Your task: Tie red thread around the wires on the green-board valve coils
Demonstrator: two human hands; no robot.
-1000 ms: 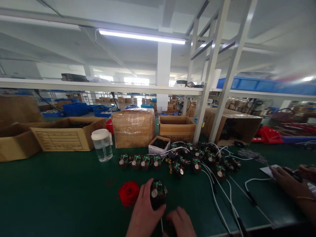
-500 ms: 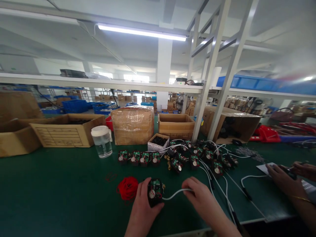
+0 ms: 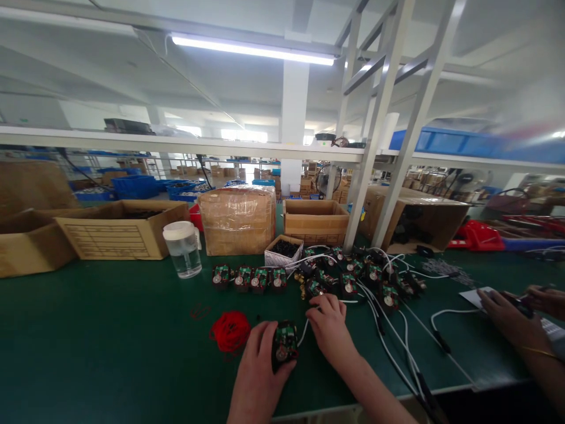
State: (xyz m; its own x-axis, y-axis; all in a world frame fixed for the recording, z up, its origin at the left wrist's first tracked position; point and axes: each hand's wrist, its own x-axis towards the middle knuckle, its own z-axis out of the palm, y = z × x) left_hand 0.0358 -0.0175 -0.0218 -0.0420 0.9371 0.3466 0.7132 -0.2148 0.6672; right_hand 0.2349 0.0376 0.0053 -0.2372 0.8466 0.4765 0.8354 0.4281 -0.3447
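Note:
My left hand (image 3: 260,368) is wrapped round the left side and front of a small black housing with a green circuit board (image 3: 286,341), near the table's front edge. A silver disc and red wires show on the board. From the housing's right side a short white cable (image 3: 302,334) curves up to my right hand (image 3: 331,327), whose fingertips are pinched round it. White cable also shows just right of those fingers. To the left of my left hand lies a tangled bundle of red wire (image 3: 230,331).
Similar circuit units (image 3: 258,280) stand in a row behind, with a heap of cabled ones (image 3: 348,284) on the right. A water jug (image 3: 183,250), cardboard boxes (image 3: 238,221) and metal posts (image 3: 366,171) stand further back. At right are a co-worker's hands (image 3: 507,315).
My right hand has moved left and away from me, bending the cable upward. My left hand and the housing have shifted slightly right, and the housing has turned a little.

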